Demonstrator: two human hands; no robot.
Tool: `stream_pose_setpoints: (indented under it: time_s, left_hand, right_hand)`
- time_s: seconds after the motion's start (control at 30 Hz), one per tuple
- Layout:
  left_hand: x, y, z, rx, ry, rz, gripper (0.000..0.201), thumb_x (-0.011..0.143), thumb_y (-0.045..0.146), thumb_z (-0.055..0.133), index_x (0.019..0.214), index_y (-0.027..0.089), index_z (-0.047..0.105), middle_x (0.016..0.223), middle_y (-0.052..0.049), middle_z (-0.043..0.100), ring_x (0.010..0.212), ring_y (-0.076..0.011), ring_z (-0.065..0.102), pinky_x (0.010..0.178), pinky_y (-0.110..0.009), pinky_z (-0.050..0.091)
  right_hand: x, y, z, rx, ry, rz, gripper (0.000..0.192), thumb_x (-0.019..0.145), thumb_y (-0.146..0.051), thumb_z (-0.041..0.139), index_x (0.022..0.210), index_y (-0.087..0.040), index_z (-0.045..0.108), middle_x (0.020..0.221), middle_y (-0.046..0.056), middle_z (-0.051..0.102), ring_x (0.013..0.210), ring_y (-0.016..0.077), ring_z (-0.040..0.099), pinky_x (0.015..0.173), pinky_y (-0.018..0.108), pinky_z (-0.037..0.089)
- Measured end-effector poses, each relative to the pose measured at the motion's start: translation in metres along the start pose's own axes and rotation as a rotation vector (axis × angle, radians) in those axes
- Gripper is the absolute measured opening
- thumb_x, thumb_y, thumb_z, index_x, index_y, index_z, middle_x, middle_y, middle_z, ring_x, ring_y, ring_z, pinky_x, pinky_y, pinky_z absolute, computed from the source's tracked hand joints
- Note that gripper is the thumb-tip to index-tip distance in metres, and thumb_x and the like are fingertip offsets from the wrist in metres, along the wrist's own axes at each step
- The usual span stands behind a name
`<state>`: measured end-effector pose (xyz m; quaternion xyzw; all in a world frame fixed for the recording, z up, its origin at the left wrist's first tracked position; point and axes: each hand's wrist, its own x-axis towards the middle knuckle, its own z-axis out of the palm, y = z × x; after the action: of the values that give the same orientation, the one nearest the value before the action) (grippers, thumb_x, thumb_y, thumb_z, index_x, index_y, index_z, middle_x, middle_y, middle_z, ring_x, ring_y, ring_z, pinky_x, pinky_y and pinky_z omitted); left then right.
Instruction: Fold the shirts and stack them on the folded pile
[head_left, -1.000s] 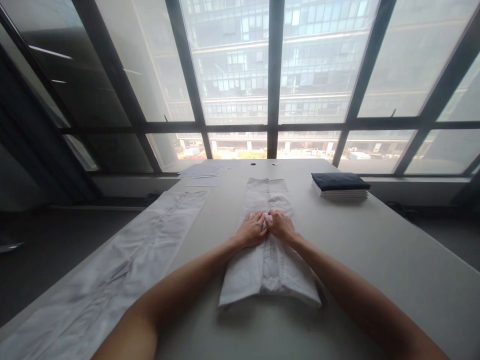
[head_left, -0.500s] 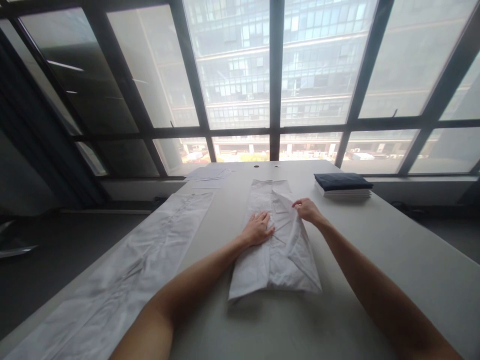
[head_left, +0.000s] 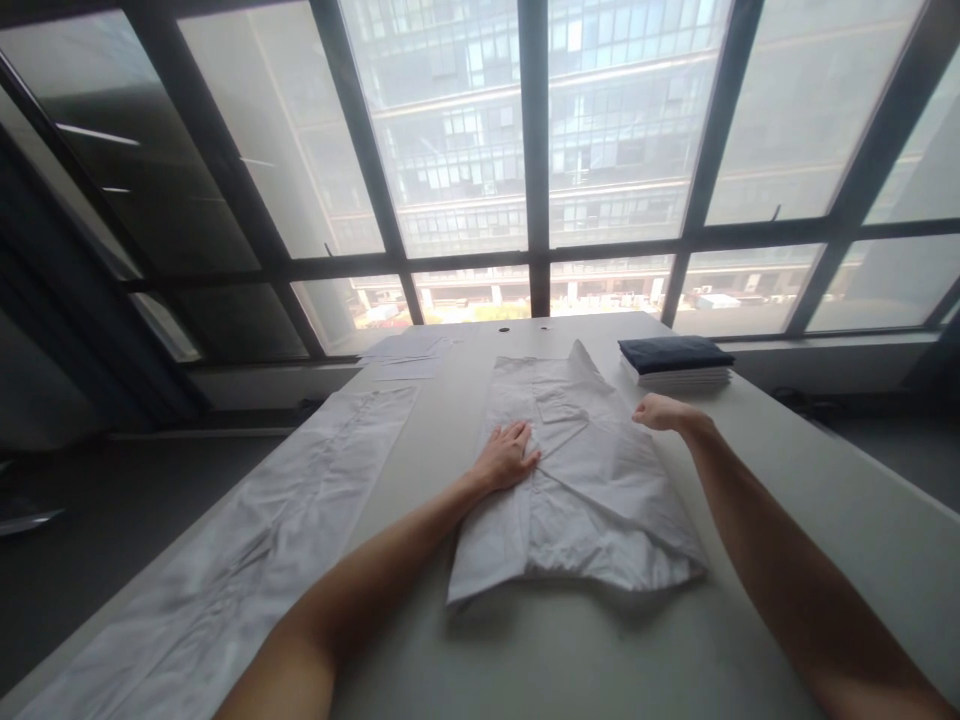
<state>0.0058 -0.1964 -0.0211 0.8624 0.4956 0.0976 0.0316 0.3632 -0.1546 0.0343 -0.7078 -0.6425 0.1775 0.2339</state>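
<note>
A white shirt (head_left: 585, 490) lies in the middle of the pale table (head_left: 787, 500), its left side folded in and its right side spread out wide. My left hand (head_left: 507, 456) rests flat on the folded left side, fingers apart. Fingers closed on the cloth, my right hand (head_left: 662, 412) holds the shirt's right edge, pulled out to the right and slightly raised.
A second white garment (head_left: 247, 540) lies stretched along the table's left edge. A stack of folded cloth with a dark blue piece on top (head_left: 677, 360) sits at the back right. Loose papers (head_left: 409, 352) lie at the back left. Large windows stand behind the table.
My hands were together at the shirt's middle. My right hand has since drawn the right flap outward, unfolding that side. My left hand has stayed pressed on the shirt.
</note>
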Motion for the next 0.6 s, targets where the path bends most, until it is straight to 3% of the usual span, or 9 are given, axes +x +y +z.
stream_pose_setpoints:
  time_s: [0.1, 0.23, 0.43, 0.6]
  left_hand:
    - [0.0, -0.001, 0.0, 0.0, 0.006, -0.004, 0.062, 0.101, 0.048, 0.042, 0.152, 0.013, 0.043, 0.161, -0.017, 0.038, 0.151, -0.0297, 0.031, 0.124, -0.05, 0.02]
    - [0.001, -0.001, 0.001, -0.004, 0.001, -0.007, 0.062, 0.1, 0.047, 0.043, 0.151, 0.013, 0.044, 0.161, -0.017, 0.038, 0.15, -0.0303, 0.032, 0.124, -0.051, 0.021]
    - [0.002, -0.002, 0.002, -0.031, 0.019, 0.005, 0.061, 0.101, 0.047, 0.043, 0.15, 0.011, 0.045, 0.159, -0.019, 0.04, 0.149, -0.0314, 0.034, 0.123, -0.052, 0.022]
    - [0.003, -0.002, 0.003, -0.056, 0.099, 0.024, 0.053, 0.099, 0.041, 0.048, 0.142, 0.012, 0.055, 0.149, -0.019, 0.051, 0.14, -0.0312, 0.045, 0.118, -0.047, 0.031]
  right_hand:
    - [0.005, -0.011, 0.008, -0.036, -0.094, -0.112, 0.008, 0.081, -0.016, 0.073, 0.08, -0.013, 0.079, 0.085, 0.013, 0.077, 0.088, 0.0284, 0.073, 0.082, 0.034, 0.055]
    - [0.004, -0.026, 0.038, -0.154, -0.035, -0.321, 0.037, 0.096, -0.023, 0.056, 0.129, -0.016, 0.069, 0.137, 0.011, 0.066, 0.128, 0.0232, 0.059, 0.11, 0.028, 0.041]
    - [-0.012, -0.025, 0.096, -0.292, 0.052, -0.22, 0.049, 0.103, -0.032, 0.04, 0.144, -0.01, 0.054, 0.155, 0.023, 0.045, 0.146, 0.0334, 0.039, 0.12, 0.052, 0.028]
    - [-0.011, -0.014, 0.108, -0.387, -0.022, -0.185, 0.057, 0.106, -0.04, 0.027, 0.154, -0.012, 0.042, 0.164, 0.018, 0.033, 0.153, 0.0325, 0.027, 0.121, 0.054, 0.023]
